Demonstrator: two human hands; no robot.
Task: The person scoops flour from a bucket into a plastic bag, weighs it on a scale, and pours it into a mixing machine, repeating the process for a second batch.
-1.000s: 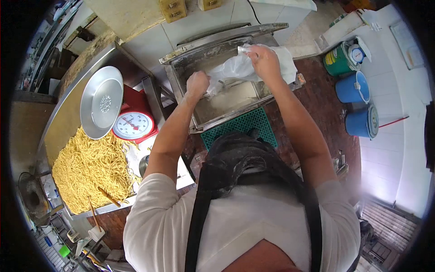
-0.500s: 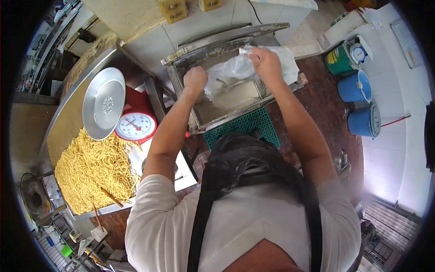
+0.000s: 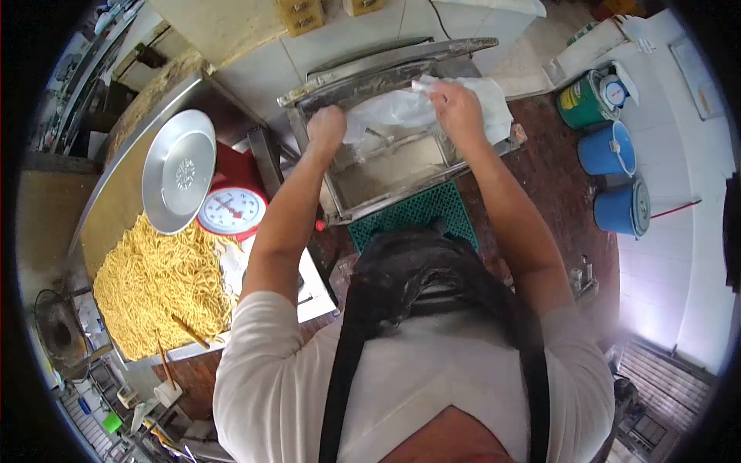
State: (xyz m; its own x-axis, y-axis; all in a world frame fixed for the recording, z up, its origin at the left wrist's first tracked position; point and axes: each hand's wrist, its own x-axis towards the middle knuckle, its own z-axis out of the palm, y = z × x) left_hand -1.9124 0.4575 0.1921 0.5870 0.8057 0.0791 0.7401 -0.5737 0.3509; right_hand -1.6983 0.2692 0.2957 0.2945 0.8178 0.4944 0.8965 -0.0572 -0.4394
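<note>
A thin translucent plastic bag (image 3: 397, 109) is stretched between my two hands. My left hand (image 3: 327, 129) is closed in a fist at its left end, over the left side of a dusty metal bin (image 3: 347, 202). On the right, my right hand (image 3: 460, 112) pinches the bag's upper right corner. Under the plastic, the bin holds pale powder (image 3: 397, 170), and a small dark handle-like piece (image 3: 376, 136) shows near its middle. A whitish sheet (image 3: 494, 108) lies over the bin's right end.
Left of me, yellow noodles (image 3: 162, 289) cover a metal-rimmed table beside a red dial scale (image 3: 234, 210) with a silver pan (image 3: 179, 171). A green mat (image 3: 421, 212) lies before the bin. Blue buckets (image 3: 607, 149) and a green bucket (image 3: 580, 102) stand along the right wall.
My left hand has moved slightly left and up, and the plastic is drawn wider and flatter between my hands. My right hand has shifted only a little.
</note>
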